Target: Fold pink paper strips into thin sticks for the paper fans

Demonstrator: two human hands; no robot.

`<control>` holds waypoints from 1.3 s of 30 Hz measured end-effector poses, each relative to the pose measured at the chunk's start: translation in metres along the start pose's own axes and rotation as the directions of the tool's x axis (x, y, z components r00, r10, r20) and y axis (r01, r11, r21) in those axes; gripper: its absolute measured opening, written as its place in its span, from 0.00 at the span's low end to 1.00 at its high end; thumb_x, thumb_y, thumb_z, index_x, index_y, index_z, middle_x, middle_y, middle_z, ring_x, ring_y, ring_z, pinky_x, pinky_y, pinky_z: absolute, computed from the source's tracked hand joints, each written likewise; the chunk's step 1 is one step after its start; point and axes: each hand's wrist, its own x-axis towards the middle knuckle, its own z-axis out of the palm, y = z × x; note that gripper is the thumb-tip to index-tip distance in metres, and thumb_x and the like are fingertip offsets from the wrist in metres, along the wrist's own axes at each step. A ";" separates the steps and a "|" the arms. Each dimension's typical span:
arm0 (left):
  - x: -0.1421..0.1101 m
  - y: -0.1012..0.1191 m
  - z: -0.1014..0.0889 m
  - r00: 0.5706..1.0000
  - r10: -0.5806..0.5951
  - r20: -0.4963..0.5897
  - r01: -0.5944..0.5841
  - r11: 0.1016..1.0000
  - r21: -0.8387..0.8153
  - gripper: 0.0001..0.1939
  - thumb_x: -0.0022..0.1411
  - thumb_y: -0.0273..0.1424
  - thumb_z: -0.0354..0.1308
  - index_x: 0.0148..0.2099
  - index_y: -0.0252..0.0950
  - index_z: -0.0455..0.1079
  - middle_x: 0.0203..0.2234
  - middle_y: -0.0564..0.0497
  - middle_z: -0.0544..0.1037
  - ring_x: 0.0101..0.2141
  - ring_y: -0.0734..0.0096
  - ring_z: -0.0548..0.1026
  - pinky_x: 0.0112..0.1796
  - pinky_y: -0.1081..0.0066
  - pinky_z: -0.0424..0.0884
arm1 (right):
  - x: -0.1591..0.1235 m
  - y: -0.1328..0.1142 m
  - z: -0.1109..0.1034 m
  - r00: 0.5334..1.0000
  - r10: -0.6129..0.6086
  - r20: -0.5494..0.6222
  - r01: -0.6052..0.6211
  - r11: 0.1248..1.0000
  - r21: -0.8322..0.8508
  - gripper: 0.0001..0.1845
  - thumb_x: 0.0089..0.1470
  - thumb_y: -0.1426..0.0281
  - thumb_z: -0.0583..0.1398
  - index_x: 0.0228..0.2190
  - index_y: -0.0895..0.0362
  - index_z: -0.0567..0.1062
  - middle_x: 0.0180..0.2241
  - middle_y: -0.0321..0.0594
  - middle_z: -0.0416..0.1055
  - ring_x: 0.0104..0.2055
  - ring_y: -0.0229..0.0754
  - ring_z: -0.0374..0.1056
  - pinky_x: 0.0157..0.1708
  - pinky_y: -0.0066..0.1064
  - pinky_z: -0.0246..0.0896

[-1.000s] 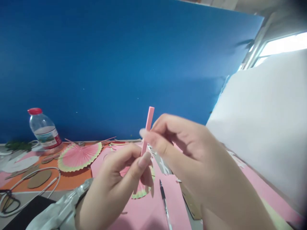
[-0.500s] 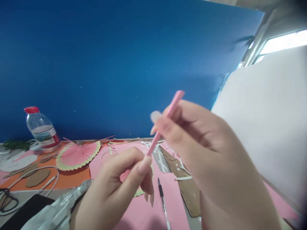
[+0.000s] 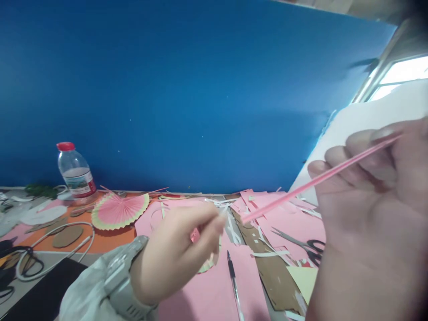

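Observation:
My right hand (image 3: 371, 214) is raised close to the camera at the right, fingers curled round a thin pink paper strip (image 3: 301, 189) that slants down-left from it. My left hand (image 3: 182, 249) hovers low at centre over a pink sheet (image 3: 214, 290), fingers pinched together near a small pink and yellow paper fan (image 3: 205, 263); what the pinch holds, if anything, is blurred. The strip's lower end stops just right of the left fingertips, apart from them. A grey sleeve and wristwatch cover my left wrist.
A water bottle (image 3: 76, 173) stands at back left beside a larger pink fan (image 3: 120, 211) on orange paper. A black pen (image 3: 234, 281), scissors (image 3: 301, 243), cardboard (image 3: 272, 272), paper scraps and white cable (image 3: 53, 249) lie about. A blue wall (image 3: 200, 89) is behind; white board (image 3: 368, 116) at right.
My right hand swung up and to the right, carrying the pink strip from upright to a slant. The left hand let go of its lower end. The camera turned right.

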 end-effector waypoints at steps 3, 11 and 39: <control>0.001 -0.004 -0.003 0.992 -0.126 -0.005 0.113 0.902 -0.416 0.19 0.71 0.41 0.43 0.32 0.37 0.65 0.22 0.56 0.71 0.25 0.78 0.71 0.30 0.76 0.66 | -0.006 0.001 0.010 0.986 0.086 0.143 -0.097 0.993 0.070 0.16 0.65 0.66 0.54 0.24 0.54 0.68 0.25 0.34 0.54 0.25 0.33 0.53 0.23 0.26 0.53; -0.002 0.014 -0.022 0.966 -0.152 0.210 0.254 0.718 -0.648 0.12 0.68 0.37 0.53 0.34 0.36 0.67 0.23 0.56 0.75 0.26 0.80 0.74 0.32 0.79 0.72 | -0.018 0.013 0.039 0.649 0.251 0.719 -0.384 0.923 0.025 0.14 0.61 0.65 0.58 0.26 0.57 0.70 0.21 0.29 0.66 0.21 0.25 0.62 0.20 0.17 0.58; 0.013 -0.026 -0.008 0.949 -0.264 0.170 0.312 0.725 -0.614 0.12 0.65 0.40 0.54 0.37 0.37 0.59 0.29 0.50 0.80 0.27 0.76 0.77 0.34 0.73 0.73 | -0.142 0.098 -0.026 0.573 0.683 0.452 -0.605 0.725 -0.329 0.26 0.62 0.49 0.46 0.29 0.56 0.68 0.22 0.32 0.54 0.25 0.37 0.49 0.26 0.29 0.46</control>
